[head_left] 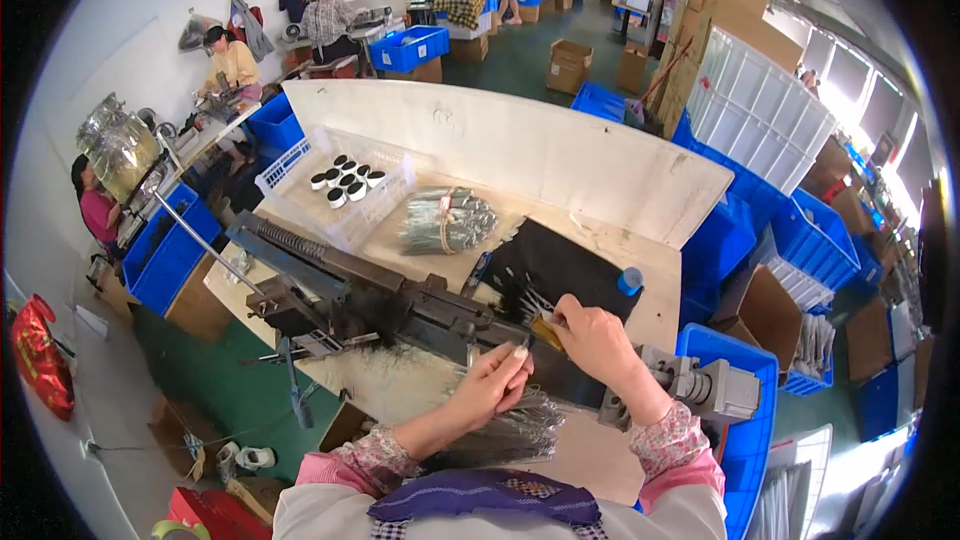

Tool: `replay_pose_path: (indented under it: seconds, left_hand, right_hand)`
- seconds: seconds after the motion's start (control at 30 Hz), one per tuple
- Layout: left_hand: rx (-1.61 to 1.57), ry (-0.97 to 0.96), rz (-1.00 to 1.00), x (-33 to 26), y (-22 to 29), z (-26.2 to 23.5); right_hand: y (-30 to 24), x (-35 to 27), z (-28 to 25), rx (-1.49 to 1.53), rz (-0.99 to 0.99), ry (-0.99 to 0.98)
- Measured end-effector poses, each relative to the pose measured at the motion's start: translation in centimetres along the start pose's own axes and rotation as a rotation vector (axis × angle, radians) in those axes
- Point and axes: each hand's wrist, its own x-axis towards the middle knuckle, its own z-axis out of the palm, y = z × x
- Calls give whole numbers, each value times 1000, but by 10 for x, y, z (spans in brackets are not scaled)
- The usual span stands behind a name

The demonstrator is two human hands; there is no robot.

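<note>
Wire bundle (510, 430) under left hand (490, 385), right hand (595, 340) at machine (400, 305).

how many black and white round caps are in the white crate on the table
8 caps, clustered in two rough rows near the middle of the white crate at the table's far left; more could be hidden behind its wall.

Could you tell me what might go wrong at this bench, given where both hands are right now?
1. The right hand and left hand work right against the dark metal machine; fingers could get pinched if it moves.
2. The bundle of thin metal rods lies loose under the left hand near the bench edge and might slide off.
3. The small blue-capped bottle stands near the right hand and could be knocked over.
</note>
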Motion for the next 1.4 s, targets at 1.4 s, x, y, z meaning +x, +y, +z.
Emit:
replay_pose_path:
  seconds: [1.4]
  left_hand:
    - [-229, 298, 32, 33, -32, 4]
  right_hand:
    - [11, 25, 26, 407, 86, -321]
